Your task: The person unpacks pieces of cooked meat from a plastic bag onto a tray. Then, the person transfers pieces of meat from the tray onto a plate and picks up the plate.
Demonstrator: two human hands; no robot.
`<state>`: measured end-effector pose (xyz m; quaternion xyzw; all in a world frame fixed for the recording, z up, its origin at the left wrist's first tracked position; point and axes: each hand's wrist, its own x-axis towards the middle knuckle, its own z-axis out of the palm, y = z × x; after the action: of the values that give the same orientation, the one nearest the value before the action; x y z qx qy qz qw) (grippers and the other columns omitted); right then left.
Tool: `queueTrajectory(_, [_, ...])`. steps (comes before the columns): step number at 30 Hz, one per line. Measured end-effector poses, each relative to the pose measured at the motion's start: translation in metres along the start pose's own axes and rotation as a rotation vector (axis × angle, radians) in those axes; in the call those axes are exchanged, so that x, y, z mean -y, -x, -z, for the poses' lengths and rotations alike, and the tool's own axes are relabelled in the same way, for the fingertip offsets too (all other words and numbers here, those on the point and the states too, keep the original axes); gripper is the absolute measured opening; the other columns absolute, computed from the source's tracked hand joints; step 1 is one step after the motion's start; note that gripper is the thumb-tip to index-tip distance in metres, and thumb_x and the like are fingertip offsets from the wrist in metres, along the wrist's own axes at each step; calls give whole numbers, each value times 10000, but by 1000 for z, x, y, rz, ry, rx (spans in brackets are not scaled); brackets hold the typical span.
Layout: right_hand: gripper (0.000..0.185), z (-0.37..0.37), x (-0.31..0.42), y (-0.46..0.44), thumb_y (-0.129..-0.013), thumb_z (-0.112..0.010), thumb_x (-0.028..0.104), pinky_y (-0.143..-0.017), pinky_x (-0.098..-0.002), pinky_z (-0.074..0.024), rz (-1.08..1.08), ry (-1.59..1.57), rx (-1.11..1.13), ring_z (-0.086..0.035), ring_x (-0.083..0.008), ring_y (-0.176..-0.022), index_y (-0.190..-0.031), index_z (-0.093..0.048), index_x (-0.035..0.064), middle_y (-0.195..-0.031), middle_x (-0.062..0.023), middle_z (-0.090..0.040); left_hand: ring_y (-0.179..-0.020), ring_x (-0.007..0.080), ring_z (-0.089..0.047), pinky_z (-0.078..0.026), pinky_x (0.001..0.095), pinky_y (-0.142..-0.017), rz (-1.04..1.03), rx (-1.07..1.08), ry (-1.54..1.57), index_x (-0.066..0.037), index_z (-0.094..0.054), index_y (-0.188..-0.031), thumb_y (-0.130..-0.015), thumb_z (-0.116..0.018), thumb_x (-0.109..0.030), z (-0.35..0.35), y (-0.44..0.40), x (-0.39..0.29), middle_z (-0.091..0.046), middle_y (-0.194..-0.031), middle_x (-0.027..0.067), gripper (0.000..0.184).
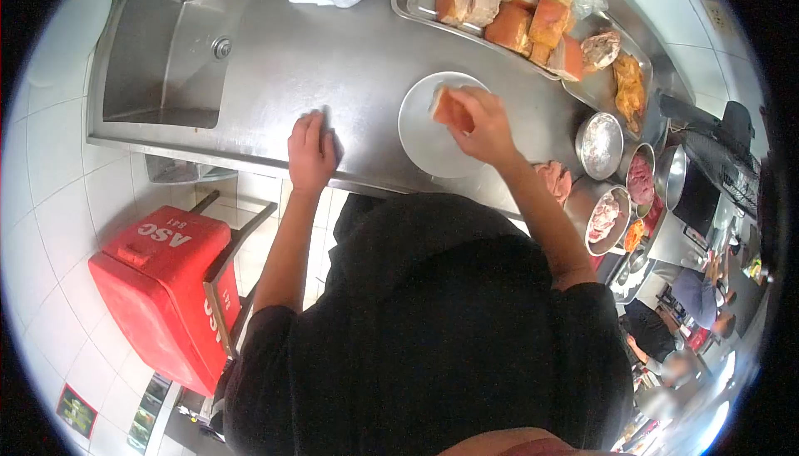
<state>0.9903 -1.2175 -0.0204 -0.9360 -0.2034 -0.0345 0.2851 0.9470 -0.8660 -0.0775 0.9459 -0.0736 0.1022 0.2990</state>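
- Right hand (483, 127) is pinching a small chunk of meat (449, 109) between thumb and fingers, right over the round board (420, 136).
- Left hand (312, 152) is just lying on the metal counter (358, 57) near the front edge, fingers side by side; can't see under the palm.
- Tray (406, 11) behind the board is loaded with bigger meat pieces (549, 19).
- Metal bowls (599, 146) sit off to the right, sink's (179, 57) way over left.

Own hands (312, 155) (486, 130): 2 | held meat (452, 110): 1 | plate (420, 138): 1 | sink (187, 73): 1
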Motion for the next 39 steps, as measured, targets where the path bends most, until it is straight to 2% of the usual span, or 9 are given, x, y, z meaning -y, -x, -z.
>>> queueTrajectory(9, [637,29,25,-34,-731,-786,187,-1003,-492,-421,115,177,2,-539,-342,-1201,-1316,-541,124,-1263,-145,-580,-1236,354,-517,-416,446,-1013,29,-23,30,-23,-563,-1264,-858,-618,-86,0,1,2,-575,-1270,170,415])
queueTrajectory(12, [623,45,20,-92,-798,-758,312,-929,-479,-487,-10,267,-89,-615,-373,-1113,-1314,-516,63,-1177,-184,-645,-1229,356,-521,-418,449,-1014,40,-25,37,-19,-567,-1254,-854,-615,-79,3,1,0,-578,-1263,174,408])
queueTrajectory(15, [642,41,4,-164,-841,-703,441,-855,-486,-527,-536,354,133,-670,-392,-1001,-1278,-498,18,-1069,-206,-690,-1216,362,-531,-428,457,-1004,57,-53,30,-14,-576,-1238,-850,-614,-68,5,2,-3,-584,-1250,181,394])
queueTrajectory(18, [621,-6,-36,-185,-867,-661,494,-826,-507,-534,-583,445,131,-680,-394,-967,-1234,-485,24,-1016,-211,-699,-1180,368,-554,-450,463,-979,48,-85,55,-9,-591,-1217,-852,-608,-57,3,2,2,-603,-1213,187,368])
queueTrajectory(24, [647,-41,-36,-182,-826,-683,428,-906,-481,-509,-797,97,-242,-659,-394,-1036,-1327,-462,84,-1072,-248,-686,-1155,360,-574,-456,444,-976,60,-126,35,-9,-613,-1167,-866,-614,-70,6,2,-4,-618,-1197,182,307])
queueTrajectory(30, [549,-63,-76,-178,-717,-784,357,-817,-427,-523,-620,-266,-664,-684,-316,-895,-1116,-595,31,-936,-206,-702,-1140,360,-575,-457,441,-968,44,-130,33,-19,-613,-1169,-861,-625,-77,6,4,-2,-622,-1187,169,313])
queueTrajectory(32, [440,-84,-119,-174,-775,-759,312,-779,-404,-519,-649,-671,-645,-657,-251,-833,-1072,-639,11,-931,-137,-690,-1128,371,-580,-456,443,-964,41,-132,35,-10,-612,-1167,-858,-629,-84,4,5,2,-626,-1170,183,318])
queueTrajectory(35, [329,-33,-76,-153,-882,-679,217,-752,-378,-510,-691,-1013,-495,-633,-191,-838,-1161,-612,56,-951,-33,-663,-1115,380,-582,-456,452,-948,11,-134,41,-1,-611,-1163,-866,-622,-110,2,5,5,-628,-1154,196,317])
queueTrajectory(39, [413,1,-77,-105,-904,-640,196,-907,-337,-471,-637,-1359,-443,-609,-169,-1011,-1273,-533,47,-1128,-33,-636,-1099,378,-583,-452,458,-937,-10,-137,61,-6,-612,-1162,-872,-614,-121,-1,6,8,-628,-1151,193,312])
